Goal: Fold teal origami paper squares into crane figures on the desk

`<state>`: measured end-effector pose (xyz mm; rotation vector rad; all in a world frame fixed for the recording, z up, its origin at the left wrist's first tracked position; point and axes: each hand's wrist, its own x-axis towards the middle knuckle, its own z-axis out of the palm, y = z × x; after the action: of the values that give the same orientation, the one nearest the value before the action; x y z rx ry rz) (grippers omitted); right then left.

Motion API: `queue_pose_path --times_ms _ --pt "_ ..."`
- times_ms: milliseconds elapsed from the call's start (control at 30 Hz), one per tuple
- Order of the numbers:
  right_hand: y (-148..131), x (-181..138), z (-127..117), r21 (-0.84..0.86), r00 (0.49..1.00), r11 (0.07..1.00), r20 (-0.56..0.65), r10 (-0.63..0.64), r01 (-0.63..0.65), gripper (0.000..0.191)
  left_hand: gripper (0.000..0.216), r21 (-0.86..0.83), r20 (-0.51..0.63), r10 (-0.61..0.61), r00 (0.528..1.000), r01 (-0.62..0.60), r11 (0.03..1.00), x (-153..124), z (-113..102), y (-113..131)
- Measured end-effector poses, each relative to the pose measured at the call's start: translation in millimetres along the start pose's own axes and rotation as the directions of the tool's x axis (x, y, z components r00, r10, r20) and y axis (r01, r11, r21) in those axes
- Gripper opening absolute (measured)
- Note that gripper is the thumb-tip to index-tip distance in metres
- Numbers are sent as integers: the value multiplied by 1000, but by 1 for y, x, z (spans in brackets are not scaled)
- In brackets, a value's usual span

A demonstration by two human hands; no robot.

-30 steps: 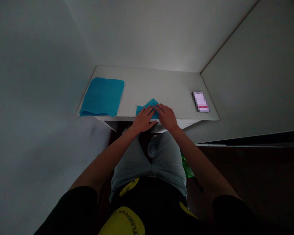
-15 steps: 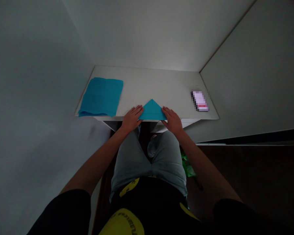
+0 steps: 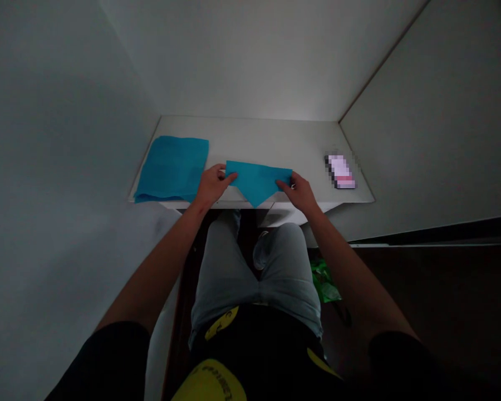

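Note:
A folded sheet of blue paper [image 3: 256,181] is held at the front of the white tabletop. Its straight edge faces the wall and its point hangs toward me, close to the table's front edge. My left hand [image 3: 214,182] pinches the left end, thumb on top and fingers behind. At the other end my right hand [image 3: 299,191] grips the paper the same way, with the thumb on its near face. The fingertips behind the paper are partly hidden.
Left of my hands lies a stack of blue sheets [image 3: 173,167], its near edge slightly curled. A phone [image 3: 341,171], blurred out, rests on the right of the white tabletop [image 3: 250,133]. Walls enclose the table. A green bag [image 3: 325,283] is on the floor by my leg.
The folded paper has turned over from a triangle pointing at the wall to one pointing toward me. My hands went from pressing flat on it to pinching its ends, farther apart.

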<state>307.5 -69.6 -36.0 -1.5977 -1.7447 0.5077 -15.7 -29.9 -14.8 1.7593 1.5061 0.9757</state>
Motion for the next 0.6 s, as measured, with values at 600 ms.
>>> queue_pose_path --times_ms 600 --pt "35 -28 6 -233 884 856 212 -418 461 49 48 284 314 501 807 -583 761 -39 -2 -61"
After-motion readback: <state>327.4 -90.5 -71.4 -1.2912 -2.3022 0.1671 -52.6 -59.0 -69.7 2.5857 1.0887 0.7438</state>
